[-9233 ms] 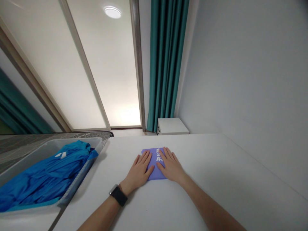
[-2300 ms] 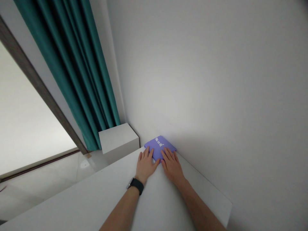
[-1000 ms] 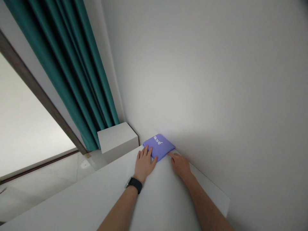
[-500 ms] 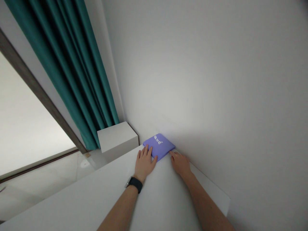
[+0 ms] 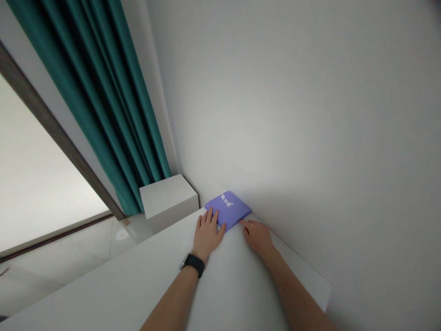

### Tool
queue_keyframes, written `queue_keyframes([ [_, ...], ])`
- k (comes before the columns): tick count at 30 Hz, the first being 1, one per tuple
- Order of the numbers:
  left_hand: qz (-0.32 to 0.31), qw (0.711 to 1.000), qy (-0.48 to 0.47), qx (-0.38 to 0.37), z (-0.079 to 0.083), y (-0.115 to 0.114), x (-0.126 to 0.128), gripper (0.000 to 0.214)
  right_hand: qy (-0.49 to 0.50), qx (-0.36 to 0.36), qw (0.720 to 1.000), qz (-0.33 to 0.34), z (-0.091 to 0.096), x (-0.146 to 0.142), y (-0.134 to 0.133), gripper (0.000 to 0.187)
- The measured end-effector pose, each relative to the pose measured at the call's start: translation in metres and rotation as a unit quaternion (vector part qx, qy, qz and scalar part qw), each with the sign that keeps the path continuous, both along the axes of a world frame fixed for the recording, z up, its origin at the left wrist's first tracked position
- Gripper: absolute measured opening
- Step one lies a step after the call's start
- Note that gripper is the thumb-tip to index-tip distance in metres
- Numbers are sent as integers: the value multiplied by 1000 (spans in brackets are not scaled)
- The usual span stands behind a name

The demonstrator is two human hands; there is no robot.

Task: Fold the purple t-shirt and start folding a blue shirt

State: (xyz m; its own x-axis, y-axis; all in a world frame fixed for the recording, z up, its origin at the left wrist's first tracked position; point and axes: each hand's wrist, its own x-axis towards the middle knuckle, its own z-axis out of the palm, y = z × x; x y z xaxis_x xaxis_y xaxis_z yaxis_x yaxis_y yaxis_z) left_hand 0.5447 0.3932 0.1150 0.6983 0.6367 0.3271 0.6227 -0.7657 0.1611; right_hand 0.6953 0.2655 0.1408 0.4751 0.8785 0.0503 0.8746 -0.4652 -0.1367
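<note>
A folded purple cloth (image 5: 228, 209) with white lettering lies flat at the far end of the white table (image 5: 103, 287), next to the wall. My left hand (image 5: 207, 233), wearing a black wristwatch (image 5: 193, 263), rests palm down on the cloth's near left edge, fingers spread. My right hand (image 5: 257, 236) lies on the table, and its fingertips reach the cloth's lower right edge. Neither hand grips the cloth.
A white box-shaped cabinet (image 5: 168, 196) stands beyond the table's far left edge, beside a teal curtain (image 5: 93, 92). A white wall (image 5: 292, 115) runs along the table's right side. A tiled floor (image 5: 120, 236) shows below the table's left edge.
The cloth has moved from mid-table to the far end. My right hand has slid back off the cloth, leaving only fingertips at its edge. The view has turned right, and the tray of blue clothing is out of view.
</note>
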Motion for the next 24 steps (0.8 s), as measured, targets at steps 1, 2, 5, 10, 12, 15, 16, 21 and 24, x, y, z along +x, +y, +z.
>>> queue_keyframes([
  [1,0,1000,0,1,0,0,0,53,0,0,1000,0,0,0,0,41],
  [2,0,1000,0,1,0,0,0,53,-2,0,1000,-11,-1,1,0,41],
  [5,-1,1000,-1,2,1,0,0,54,-7,-4,997,-78,-2,4,0,41],
  [10,-2,1000,0,2,0,0,0,53,-18,-12,990,-142,-3,8,1,39],
  [12,0,1000,-2,3,0,0,0,53,-20,-11,992,-126,-4,8,1,39],
  [15,-1,1000,-5,5,-1,1,0,53,-9,-4,992,-129,-5,9,0,39],
  [16,-1,1000,-6,6,0,1,0,53,-2,5,990,-140,-5,10,0,39],
  [21,1,1000,-2,1,1,0,0,53,-40,151,987,-45,-4,5,7,43],
  [24,2,1000,-2,-3,2,-1,0,53,-79,177,979,62,-12,-5,16,46],
])
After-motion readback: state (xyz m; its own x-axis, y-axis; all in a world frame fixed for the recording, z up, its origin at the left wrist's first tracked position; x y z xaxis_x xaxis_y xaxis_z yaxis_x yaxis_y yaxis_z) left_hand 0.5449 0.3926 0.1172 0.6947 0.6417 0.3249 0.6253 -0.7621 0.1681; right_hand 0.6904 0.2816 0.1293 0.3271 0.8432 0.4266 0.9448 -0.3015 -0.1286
